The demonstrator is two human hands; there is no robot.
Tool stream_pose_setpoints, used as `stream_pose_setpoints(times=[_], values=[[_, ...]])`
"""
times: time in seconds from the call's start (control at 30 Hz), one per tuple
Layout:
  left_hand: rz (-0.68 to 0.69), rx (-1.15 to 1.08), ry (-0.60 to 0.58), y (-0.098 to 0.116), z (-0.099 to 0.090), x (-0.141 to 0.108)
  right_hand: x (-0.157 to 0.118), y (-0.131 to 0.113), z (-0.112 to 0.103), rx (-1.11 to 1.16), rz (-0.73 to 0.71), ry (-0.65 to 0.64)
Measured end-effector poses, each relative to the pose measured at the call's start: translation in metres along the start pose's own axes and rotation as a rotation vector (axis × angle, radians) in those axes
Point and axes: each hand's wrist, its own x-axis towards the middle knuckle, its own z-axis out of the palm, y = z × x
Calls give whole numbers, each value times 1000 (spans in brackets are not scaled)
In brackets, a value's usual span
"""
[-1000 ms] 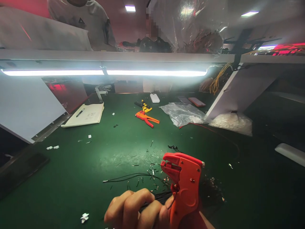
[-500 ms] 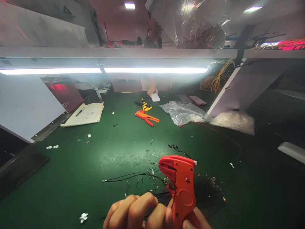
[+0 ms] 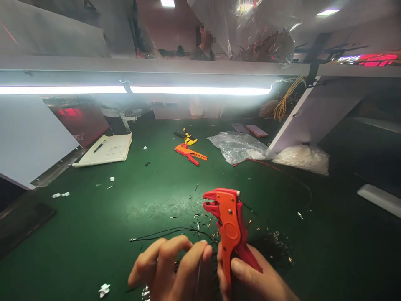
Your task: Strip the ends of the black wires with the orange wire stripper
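My right hand is wrapped round the handles of a red and orange wire stripper, whose jaws point left and stand apart. Left of it, my left hand has curled fingers, with thumb and index finger close together; a thin wire seems to run down from the fingertips, partly blurred. Black wires with small metal ends lie on the green table just beyond my left hand. Short wire scraps are scattered around the tool. More dark wires lie to the right of my right hand.
Another red and orange tool and yellow-black pliers lie farther back. A notebook with a pen is at the left. Plastic bags and phones lie back right. A lit shelf spans overhead.
The stripper has moved up and left in view, turned more upright, and its jaws have opened. My left hand has shifted left. A person's hand and the white object beside it at the back have gone.
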Motion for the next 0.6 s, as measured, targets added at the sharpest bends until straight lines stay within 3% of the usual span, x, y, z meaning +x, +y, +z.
stream_pose_setpoints(times=[0.07,0.2,0.3,0.5,0.6], values=[[70,-6,-1,-10,1,1,5,-11,-10,-128,-28,33],[-80,-49,65,-16,12,3,8,-29,-33,-140,128,137],[-99,-47,48,-20,18,5,1,-33,-46,-182,167,154],[-57,49,77,-31,17,10,-44,-11,-61,-741,91,283],[-53,58,92,-34,16,9,-59,3,-59,-835,-66,305]])
